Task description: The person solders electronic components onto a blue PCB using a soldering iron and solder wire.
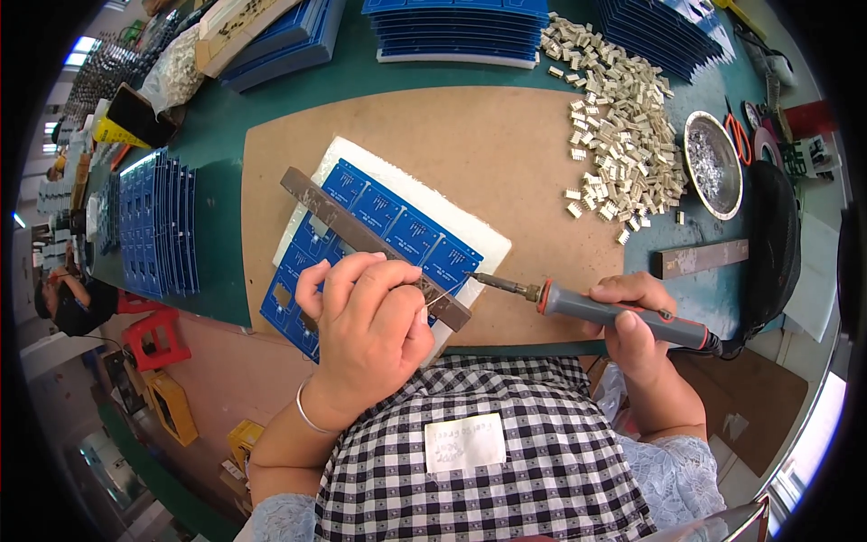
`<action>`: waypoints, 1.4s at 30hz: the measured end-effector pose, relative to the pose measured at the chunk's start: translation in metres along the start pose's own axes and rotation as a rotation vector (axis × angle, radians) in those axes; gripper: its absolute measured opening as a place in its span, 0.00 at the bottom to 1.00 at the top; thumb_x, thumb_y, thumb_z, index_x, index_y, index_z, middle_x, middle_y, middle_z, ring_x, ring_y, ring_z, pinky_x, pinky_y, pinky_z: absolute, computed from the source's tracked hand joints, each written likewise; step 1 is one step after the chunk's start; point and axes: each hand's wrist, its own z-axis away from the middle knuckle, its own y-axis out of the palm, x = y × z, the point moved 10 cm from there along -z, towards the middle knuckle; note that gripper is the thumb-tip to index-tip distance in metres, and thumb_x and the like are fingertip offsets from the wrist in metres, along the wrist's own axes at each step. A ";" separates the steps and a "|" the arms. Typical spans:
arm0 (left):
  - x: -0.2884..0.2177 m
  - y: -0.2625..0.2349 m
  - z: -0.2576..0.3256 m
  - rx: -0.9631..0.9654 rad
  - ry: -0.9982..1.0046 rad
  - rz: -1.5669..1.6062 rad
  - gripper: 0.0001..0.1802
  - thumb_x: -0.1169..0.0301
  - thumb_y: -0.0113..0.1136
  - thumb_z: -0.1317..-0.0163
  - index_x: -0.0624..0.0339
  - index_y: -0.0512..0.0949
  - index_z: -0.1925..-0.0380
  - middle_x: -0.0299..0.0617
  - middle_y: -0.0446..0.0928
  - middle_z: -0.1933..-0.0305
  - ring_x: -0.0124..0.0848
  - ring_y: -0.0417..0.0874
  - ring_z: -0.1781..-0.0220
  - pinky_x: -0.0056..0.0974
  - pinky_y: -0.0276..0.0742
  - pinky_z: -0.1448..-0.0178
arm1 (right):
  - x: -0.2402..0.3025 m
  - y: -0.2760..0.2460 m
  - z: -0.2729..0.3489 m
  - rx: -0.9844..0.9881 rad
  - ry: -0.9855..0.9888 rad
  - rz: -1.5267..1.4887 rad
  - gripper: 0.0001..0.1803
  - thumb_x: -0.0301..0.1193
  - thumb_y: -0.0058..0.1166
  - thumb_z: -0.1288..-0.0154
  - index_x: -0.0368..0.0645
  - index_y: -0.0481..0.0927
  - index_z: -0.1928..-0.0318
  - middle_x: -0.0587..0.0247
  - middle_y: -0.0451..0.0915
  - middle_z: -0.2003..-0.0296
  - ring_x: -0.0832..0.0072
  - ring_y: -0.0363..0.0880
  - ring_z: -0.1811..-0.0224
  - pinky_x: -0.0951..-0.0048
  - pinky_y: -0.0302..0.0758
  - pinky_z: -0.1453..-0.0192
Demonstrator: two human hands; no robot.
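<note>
A blue circuit board panel [397,226] lies on a white foam pad [470,230] on a brown board. A dark metal bar [343,221] rests diagonally across the panel. My left hand [370,334] presses down on the near end of the bar and pinches a thin solder wire toward the panel edge. My right hand [632,325] grips a soldering iron [596,307] with a grey and orange handle. Its tip touches the panel's right edge by the wire.
A pile of small cream connectors [623,126] lies at the upper right, beside a round metal dish [713,163]. Stacks of blue boards [153,226] stand left and along the far edge. Another metal bar [700,259] lies right. A seated person [68,303] is far left.
</note>
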 end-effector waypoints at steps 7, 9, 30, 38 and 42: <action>0.000 0.002 -0.001 -0.010 -0.001 -0.008 0.07 0.74 0.60 0.55 0.50 0.73 0.74 0.32 0.76 0.56 0.35 0.73 0.48 0.51 0.51 0.40 | 0.000 0.001 -0.003 0.001 0.006 0.009 0.19 0.40 0.53 0.38 0.33 0.78 0.61 0.51 0.83 0.67 0.72 0.84 0.73 0.76 0.80 0.69; 0.001 0.002 -0.001 -0.012 -0.002 -0.007 0.07 0.74 0.60 0.55 0.50 0.73 0.74 0.32 0.76 0.56 0.35 0.73 0.48 0.51 0.51 0.40 | 0.002 0.001 -0.005 0.002 -0.001 0.030 0.18 0.40 0.53 0.38 0.33 0.78 0.61 0.52 0.83 0.67 0.73 0.84 0.74 0.76 0.80 0.70; 0.000 0.011 -0.005 0.051 0.024 0.036 0.08 0.73 0.61 0.56 0.52 0.75 0.73 0.32 0.74 0.55 0.35 0.72 0.47 0.51 0.52 0.39 | 0.036 0.011 -0.028 0.137 -0.145 0.241 0.19 0.40 0.53 0.40 0.33 0.81 0.63 0.53 0.82 0.73 0.70 0.82 0.76 0.74 0.77 0.71; 0.018 -0.010 -0.008 -0.051 -0.012 -0.030 0.07 0.73 0.61 0.56 0.51 0.74 0.75 0.32 0.75 0.56 0.35 0.73 0.48 0.50 0.53 0.40 | 0.045 0.011 -0.034 0.126 -0.103 0.201 0.18 0.40 0.54 0.38 0.34 0.79 0.62 0.54 0.81 0.74 0.70 0.81 0.76 0.74 0.76 0.70; 0.026 -0.013 -0.009 -0.068 -0.024 -0.089 0.09 0.76 0.60 0.58 0.51 0.72 0.75 0.34 0.76 0.56 0.40 0.72 0.49 0.48 0.55 0.42 | 0.041 0.018 -0.034 0.059 -0.085 0.212 0.20 0.42 0.55 0.38 0.34 0.78 0.60 0.52 0.82 0.70 0.70 0.82 0.73 0.73 0.77 0.68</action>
